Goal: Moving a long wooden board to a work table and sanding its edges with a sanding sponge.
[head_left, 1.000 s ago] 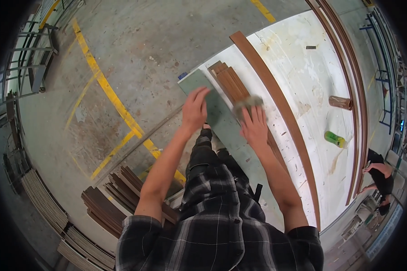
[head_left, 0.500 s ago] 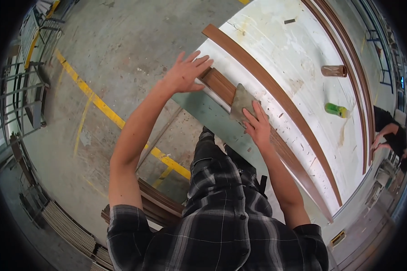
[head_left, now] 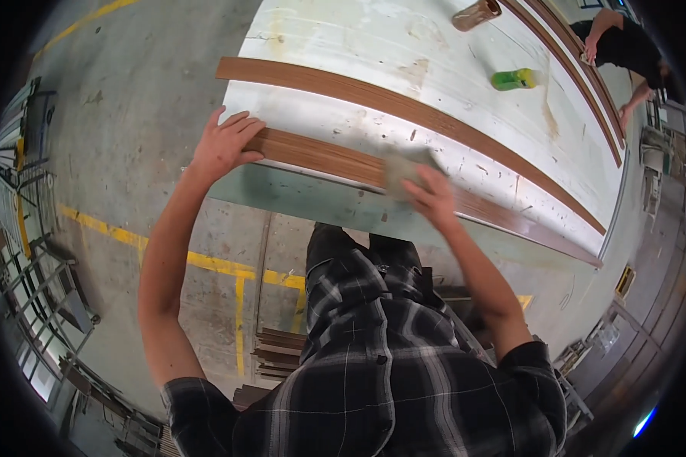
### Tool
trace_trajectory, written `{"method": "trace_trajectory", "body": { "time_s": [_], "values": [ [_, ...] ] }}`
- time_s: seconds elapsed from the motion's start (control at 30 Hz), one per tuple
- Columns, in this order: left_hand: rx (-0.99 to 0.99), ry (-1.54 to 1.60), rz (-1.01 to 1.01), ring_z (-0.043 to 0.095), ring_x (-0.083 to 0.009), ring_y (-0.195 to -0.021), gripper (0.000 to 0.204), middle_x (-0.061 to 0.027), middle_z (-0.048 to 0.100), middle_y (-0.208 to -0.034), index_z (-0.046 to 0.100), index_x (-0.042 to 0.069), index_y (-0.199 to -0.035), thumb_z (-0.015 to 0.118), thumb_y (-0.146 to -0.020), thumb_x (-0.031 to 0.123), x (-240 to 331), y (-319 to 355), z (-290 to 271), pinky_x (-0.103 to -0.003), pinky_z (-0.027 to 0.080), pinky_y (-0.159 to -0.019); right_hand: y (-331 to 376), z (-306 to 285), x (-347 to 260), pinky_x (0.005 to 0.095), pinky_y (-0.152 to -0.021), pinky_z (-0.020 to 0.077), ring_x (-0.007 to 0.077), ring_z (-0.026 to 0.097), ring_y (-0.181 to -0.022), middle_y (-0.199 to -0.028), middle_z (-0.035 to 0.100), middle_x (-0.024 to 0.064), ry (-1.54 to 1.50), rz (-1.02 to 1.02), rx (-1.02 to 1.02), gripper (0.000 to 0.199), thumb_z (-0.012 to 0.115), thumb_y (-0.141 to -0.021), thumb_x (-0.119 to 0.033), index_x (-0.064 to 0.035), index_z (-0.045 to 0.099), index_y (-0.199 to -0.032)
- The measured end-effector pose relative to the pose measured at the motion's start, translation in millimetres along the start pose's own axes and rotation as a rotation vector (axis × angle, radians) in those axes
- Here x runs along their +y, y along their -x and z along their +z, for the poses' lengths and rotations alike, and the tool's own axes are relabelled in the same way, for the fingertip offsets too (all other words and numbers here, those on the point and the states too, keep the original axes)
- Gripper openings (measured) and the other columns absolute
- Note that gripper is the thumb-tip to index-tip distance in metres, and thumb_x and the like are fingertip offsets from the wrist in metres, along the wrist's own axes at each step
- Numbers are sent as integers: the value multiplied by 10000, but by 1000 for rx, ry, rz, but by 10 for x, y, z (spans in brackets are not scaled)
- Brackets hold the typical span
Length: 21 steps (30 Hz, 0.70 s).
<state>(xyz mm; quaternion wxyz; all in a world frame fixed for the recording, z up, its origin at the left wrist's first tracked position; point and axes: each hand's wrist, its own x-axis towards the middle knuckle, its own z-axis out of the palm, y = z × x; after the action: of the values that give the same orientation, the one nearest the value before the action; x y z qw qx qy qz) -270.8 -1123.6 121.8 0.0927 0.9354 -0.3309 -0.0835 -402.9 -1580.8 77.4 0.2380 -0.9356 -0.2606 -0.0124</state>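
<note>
Your left hand (head_left: pixel 222 145) lies flat, grip released, fingers spread on the near end of a long brown wooden strip (head_left: pixel 320 156) that runs along the front edge of the pale worktop (head_left: pixel 465 76). Your right hand (head_left: pixel 433 196) presses a grey-green sanding pad (head_left: pixel 401 167) onto the same strip further along, fingers curled over the pad's rear edge. A second, longer brown strip (head_left: pixel 404 107) lies parallel just behind, apart from the first. Well beyond it sit a green bottle on its side (head_left: pixel 513 78) and a brown cylinder (head_left: pixel 476 14). At the far side another person (head_left: pixel 625 46) leans over more strips. Stacked brown strips (head_left: pixel 282 354) lie on the concrete floor beside your legs.
</note>
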Motion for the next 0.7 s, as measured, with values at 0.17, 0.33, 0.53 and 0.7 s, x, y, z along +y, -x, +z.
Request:
{"method": "trace_trajectory", "body": {
  "time_s": [0.17,0.33,0.53,0.7],
  "values": [
    [-109,-78,32,420,-201,-1259,612,-10,541,-1255,492,146,-1240,699,-724,403,42,-62,-1,-476,218,-1089,1283,-823,606,425,-950,442,352,489,-1164,-1296,492,133,169,314,-41,620,748,-545,-22,-187,640,-1133],
    [-122,-121,188,372,-235,-1297,739,-53,507,-1302,437,110,-1311,683,-716,474,957,-546,11,-532,190,-1094,1139,-521,425,436,-961,421,342,463,-1171,-1284,484,127,223,287,14,664,757,-563,-111,-227,596,-1197],
    [-276,-74,227,514,-235,-1157,697,-75,554,-1229,448,102,-1276,696,-720,441,2245,-1093,518,-509,255,-1062,195,-137,-152,454,-947,370,241,482,-1136,-1224,503,45,155,191,84,533,731,-666,-266,-303,585,-1177],
    [-107,-13,258,581,-227,-1053,618,-74,614,-1119,484,118,-1234,698,-732,408,2076,-1017,444,-461,311,-1039,1355,-534,740,440,-1006,341,202,459,-1205,-1262,500,17,156,170,134,548,737,-654,-241,-320,593,-1177]
  ]
}}
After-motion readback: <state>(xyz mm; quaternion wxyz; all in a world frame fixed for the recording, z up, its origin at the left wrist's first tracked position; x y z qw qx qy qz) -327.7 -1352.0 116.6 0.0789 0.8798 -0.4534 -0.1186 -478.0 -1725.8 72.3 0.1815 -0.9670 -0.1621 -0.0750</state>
